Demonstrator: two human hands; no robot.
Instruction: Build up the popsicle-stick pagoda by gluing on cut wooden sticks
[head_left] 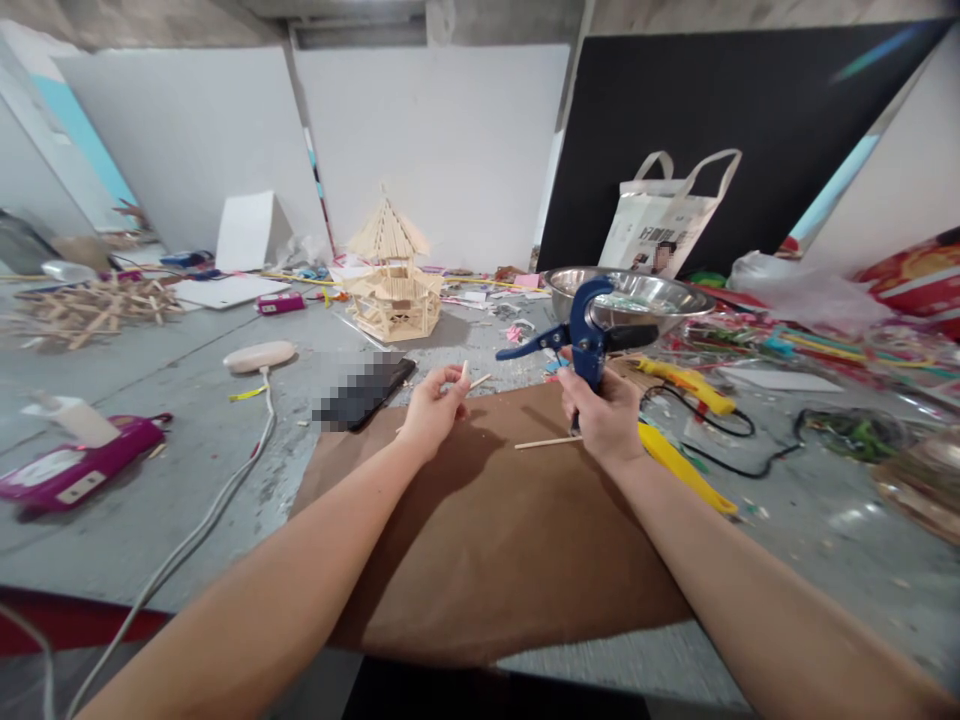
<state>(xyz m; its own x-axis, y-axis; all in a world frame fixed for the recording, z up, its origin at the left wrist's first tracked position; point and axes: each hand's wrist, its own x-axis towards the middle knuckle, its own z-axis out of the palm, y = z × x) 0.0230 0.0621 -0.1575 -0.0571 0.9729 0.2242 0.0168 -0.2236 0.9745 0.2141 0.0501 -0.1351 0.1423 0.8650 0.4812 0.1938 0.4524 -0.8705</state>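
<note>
My left hand (435,408) is closed, pinching a short pale wooden stick (466,371) upright between thumb and fingertips. In my right hand (600,410) is a blue pipe cutter (589,335), its hooked jaw pointing up and one lever spread out to the left. Below it, a thin wooden stick (547,443) lies on the brown paper sheet (517,560). Another stick piece (481,382) lies just behind my left hand. Farther back stands a small pagoda model (394,290) built of wooden sticks.
A black phone (367,392) lies left of my hands. At the right are a yellow-handled tool (686,470), a yellow glue gun (690,385) and a steel bowl (675,300). Purple power strip (82,465), white cable (240,475) and stick pile (97,308) occupy the left.
</note>
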